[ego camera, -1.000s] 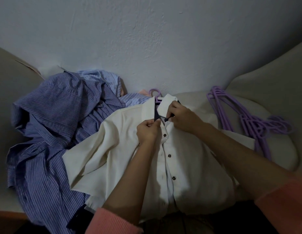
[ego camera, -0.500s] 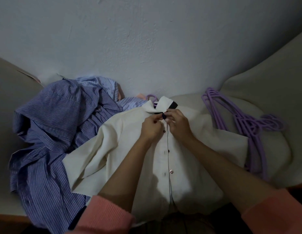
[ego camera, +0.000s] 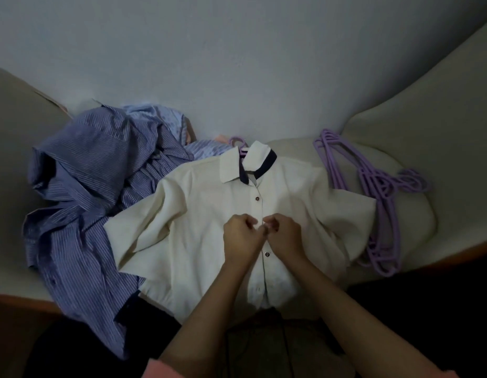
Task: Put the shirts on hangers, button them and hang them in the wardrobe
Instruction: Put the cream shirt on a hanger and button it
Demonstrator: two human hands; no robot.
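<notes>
A cream short-sleeved shirt with a dark-lined collar lies face up on the bed, with a purple hanger hook poking out of its collar. My left hand and my right hand meet at the front placket, mid-chest, each pinching an edge of the cloth. One button above my hands sits closed. Another button shows just below them.
A pile of blue striped shirts lies to the left, partly over the bed's front edge. Several loose purple hangers lie to the right on the cream bedsheet. A pale wall stands behind.
Both hands have moved down the placket from the collar to mid-chest. The collar now lies free and the top button below it is closed.
</notes>
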